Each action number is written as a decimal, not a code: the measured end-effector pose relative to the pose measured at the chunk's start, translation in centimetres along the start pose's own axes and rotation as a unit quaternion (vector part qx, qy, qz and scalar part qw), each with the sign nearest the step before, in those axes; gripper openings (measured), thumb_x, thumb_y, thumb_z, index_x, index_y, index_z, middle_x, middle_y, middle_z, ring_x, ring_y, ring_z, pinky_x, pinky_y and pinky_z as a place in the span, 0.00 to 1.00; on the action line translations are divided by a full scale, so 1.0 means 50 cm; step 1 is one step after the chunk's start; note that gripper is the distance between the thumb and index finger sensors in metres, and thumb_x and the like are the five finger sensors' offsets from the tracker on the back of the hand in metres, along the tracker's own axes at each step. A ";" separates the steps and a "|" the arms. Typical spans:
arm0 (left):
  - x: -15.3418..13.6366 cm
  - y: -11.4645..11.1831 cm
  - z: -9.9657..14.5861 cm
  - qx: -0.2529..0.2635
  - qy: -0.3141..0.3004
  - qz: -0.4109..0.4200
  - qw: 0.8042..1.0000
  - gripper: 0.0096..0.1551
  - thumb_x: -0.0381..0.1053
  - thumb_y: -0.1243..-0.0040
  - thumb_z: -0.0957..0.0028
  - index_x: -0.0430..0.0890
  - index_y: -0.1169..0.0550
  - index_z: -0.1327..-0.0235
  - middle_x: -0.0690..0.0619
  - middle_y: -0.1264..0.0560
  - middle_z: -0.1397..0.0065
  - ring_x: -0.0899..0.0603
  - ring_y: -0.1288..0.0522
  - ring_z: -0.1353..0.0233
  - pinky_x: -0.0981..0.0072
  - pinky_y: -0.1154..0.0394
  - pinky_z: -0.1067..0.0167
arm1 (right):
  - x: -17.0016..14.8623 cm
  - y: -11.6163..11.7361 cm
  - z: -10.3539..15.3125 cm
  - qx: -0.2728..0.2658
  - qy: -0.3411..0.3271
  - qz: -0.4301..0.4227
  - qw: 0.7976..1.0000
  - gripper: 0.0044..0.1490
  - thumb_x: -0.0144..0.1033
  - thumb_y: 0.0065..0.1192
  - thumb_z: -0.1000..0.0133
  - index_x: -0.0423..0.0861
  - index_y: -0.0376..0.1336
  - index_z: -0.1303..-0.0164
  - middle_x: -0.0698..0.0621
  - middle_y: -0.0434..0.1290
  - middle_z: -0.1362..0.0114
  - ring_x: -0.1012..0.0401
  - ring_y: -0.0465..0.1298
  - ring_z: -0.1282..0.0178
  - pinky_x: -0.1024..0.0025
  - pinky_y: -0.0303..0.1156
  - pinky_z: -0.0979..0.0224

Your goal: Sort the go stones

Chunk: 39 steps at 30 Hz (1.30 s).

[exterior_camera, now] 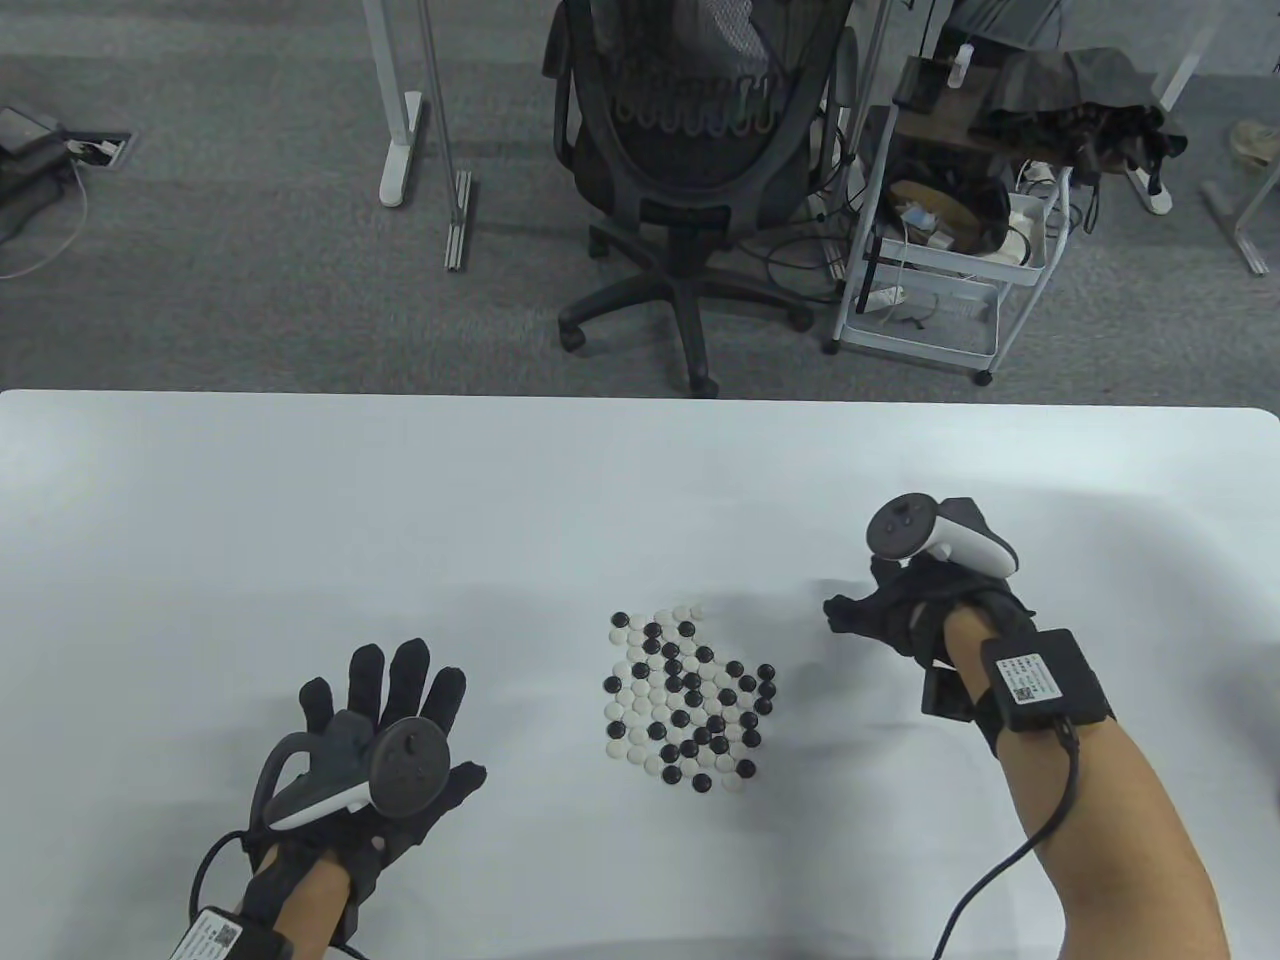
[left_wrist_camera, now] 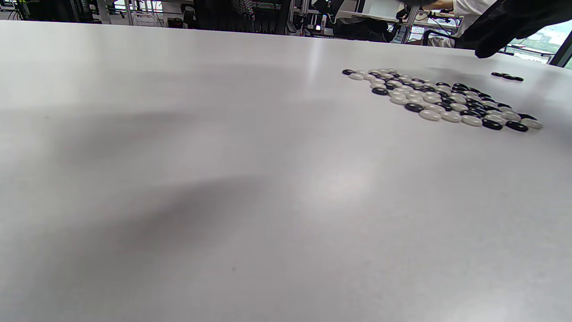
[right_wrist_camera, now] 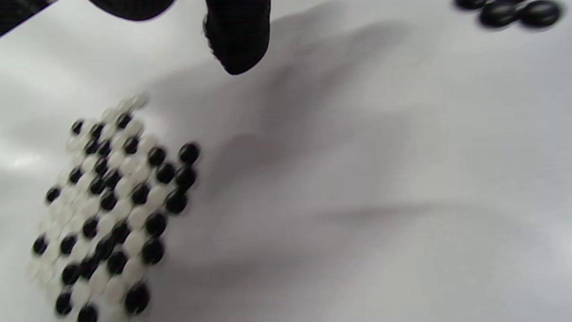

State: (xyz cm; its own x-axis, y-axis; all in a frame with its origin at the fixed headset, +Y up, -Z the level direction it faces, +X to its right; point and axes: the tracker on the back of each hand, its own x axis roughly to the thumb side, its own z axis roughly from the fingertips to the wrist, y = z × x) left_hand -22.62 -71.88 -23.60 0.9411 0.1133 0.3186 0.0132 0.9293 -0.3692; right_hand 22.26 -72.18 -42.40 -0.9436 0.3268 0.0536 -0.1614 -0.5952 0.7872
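Mixed pile of black and white Go stones (exterior_camera: 686,700) in the middle of the white table (exterior_camera: 300,500). Left hand (exterior_camera: 375,745) flat, fingers spread, holding nothing. Right hand (exterior_camera: 900,610) raised beside the pile, fingers curled (cannot tell if holding a stone). Few black stones (left_wrist_camera: 507,76) lying apart.

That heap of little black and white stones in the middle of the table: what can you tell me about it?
The heap of stones is a flat, single-layer patch of small, round, glossy, lens-shaped pieces, black and white mixed together, lying close together on the white table. It sits between the two gloved hands, and neither touches it. A few black stones lie apart in a small separate group on the right hand's side.
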 end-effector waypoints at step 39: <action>0.000 0.001 0.000 0.001 -0.001 0.002 1.000 0.49 0.66 0.68 0.34 0.41 0.64 0.13 0.28 0.77 0.16 0.19 0.78 0.25 0.11 0.74 0.42 | -0.192 -0.017 0.003 -0.055 0.161 -0.044 0.984 0.42 0.58 0.40 0.42 0.51 0.59 0.20 0.34 0.26 0.17 0.32 0.21 0.26 0.18 0.25 0.35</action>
State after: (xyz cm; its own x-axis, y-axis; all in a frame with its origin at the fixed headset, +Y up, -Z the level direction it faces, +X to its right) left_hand -22.61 -71.82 -23.60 0.9404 0.1175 0.3190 0.0088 0.9296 -0.3685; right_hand 31.52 -74.71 -43.47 -0.9645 0.1412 -0.2231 -0.2599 -0.6561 0.7085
